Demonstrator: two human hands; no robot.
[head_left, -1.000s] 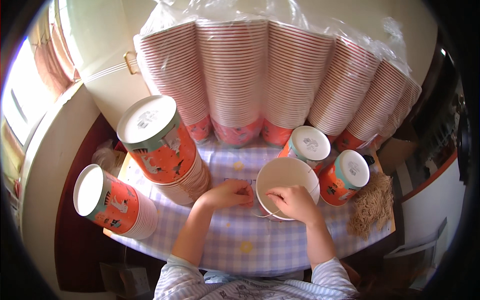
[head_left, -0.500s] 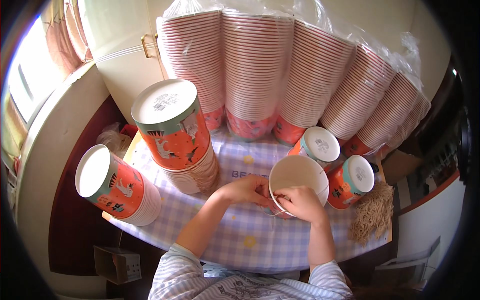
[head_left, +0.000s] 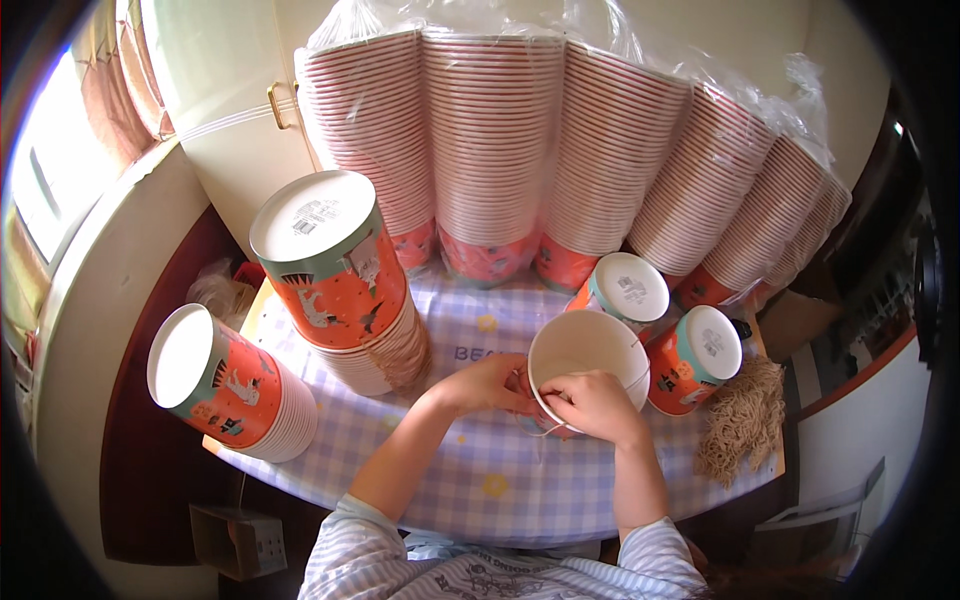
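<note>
A large paper bucket (head_left: 570, 345) with a white inside stands mouth up, tilted toward me, at the right of the middle of the table. My left hand (head_left: 490, 384) is closed against the left side of its wall, fingers bent at the rim. Over the near rim reaches my right hand (head_left: 594, 404), its fingertips pinched together inside, close to the left hand. A thin pale cord (head_left: 640, 380) runs from the far right rim down inside the bucket. More cord shows at the near left rim, beside my right fingers. The fingertips themselves are partly hidden.
Tall plastic-wrapped bucket stacks (head_left: 495, 140) line the back. Upside-down orange bucket stacks stand at left, one tall (head_left: 340, 290) with cord hanging, one short (head_left: 240, 385). Two upturned buckets (head_left: 632, 288) (head_left: 695, 360) and a beige cord bundle (head_left: 740, 425) sit right, on the checked tablecloth (head_left: 440, 490).
The whole view has shifted slightly. My hands stay at the left side of the bucket's rim, with only small finger movement.
</note>
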